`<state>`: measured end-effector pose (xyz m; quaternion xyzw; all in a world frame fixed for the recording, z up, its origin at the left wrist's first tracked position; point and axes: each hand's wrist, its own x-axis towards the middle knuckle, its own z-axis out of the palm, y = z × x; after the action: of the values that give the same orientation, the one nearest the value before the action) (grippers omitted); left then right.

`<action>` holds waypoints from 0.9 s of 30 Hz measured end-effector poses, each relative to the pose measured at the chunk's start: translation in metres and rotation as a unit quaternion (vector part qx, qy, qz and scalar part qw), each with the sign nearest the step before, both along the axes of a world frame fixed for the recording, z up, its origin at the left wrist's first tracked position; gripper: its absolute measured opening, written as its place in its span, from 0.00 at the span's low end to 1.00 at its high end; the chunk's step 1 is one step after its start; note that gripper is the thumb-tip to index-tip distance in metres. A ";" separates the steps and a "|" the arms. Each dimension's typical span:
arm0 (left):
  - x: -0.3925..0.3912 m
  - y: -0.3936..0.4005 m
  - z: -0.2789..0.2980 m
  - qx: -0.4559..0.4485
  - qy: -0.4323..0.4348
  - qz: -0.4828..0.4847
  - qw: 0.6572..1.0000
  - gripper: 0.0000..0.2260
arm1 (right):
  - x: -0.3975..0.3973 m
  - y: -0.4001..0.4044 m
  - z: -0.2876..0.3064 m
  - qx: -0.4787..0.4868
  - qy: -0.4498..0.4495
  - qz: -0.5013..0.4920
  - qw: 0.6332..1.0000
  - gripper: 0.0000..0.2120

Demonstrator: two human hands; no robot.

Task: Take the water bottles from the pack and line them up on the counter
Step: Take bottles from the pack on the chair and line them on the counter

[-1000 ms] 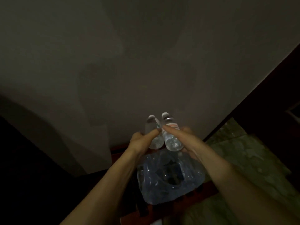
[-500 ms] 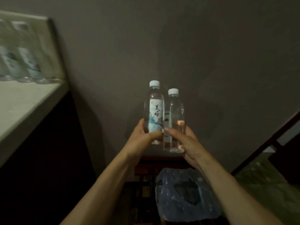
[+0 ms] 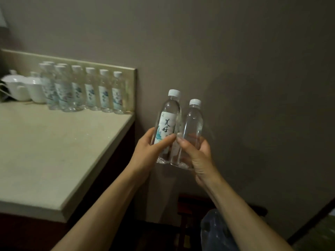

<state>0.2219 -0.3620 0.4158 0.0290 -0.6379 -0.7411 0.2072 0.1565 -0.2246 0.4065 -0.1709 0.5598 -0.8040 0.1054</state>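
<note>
My left hand [image 3: 148, 151] grips one bottle [image 3: 167, 124], my right hand [image 3: 196, 153] grips another bottle [image 3: 193, 127], in the air beside the worktop [image 3: 54, 142]. They feel full, heavy and slippery, so I hold low

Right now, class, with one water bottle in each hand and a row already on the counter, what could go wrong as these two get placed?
1. The left hand and right hand hold their bottles pressed together in mid-air; parting them carelessly might drop one.
2. The row of bottles reaches almost to the counter corner, so a nudge could topple several.
3. The white cups stand close by.
</note>
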 end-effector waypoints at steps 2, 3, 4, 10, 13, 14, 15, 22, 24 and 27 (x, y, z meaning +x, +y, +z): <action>0.016 -0.026 0.005 -0.012 0.008 0.007 1.000 0.15 | 0.012 -0.026 0.009 0.003 0.005 0.000 1.000 0.28; 0.024 -0.041 0.007 -0.020 0.009 0.008 1.000 0.15 | 0.018 -0.041 0.013 0.005 0.006 0.003 1.000 0.26; 0.031 -0.056 0.008 -0.029 0.009 0.007 1.000 0.15 | 0.024 -0.056 0.017 0.008 0.006 0.009 1.000 0.24; 0.073 -0.152 0.014 -0.042 -0.002 -0.007 0.999 0.16 | 0.060 -0.144 0.029 0.052 0.031 0.054 0.997 0.19; 0.090 -0.189 0.014 -0.051 -0.013 -0.008 0.999 0.17 | 0.074 -0.181 0.024 0.071 0.033 0.050 0.996 0.22; 0.093 -0.200 0.014 -0.053 -0.017 -0.006 0.998 0.16 | 0.077 -0.192 0.022 0.070 0.022 0.046 0.996 0.23; 0.096 -0.209 0.013 -0.055 -0.023 -0.002 0.998 0.16 | 0.079 -0.203 0.020 0.065 0.006 0.042 0.997 0.24; 0.090 -0.253 0.007 -0.016 -0.040 0.036 0.998 0.19 | 0.062 -0.250 0.014 0.071 0.000 0.061 0.996 0.21; 0.085 -0.262 0.005 -0.010 -0.040 0.050 0.998 0.19 | 0.055 -0.262 0.015 0.115 0.048 0.082 0.989 0.22; 0.072 -0.276 0.004 -0.026 -0.045 0.062 0.997 0.21 | 0.045 -0.282 0.013 0.137 0.077 0.102 0.982 0.32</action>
<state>0.2939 -0.6377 0.4199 0.0964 -0.6630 -0.7076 0.2246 0.2011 -0.5062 0.4200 -0.2728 0.6505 -0.6892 0.1655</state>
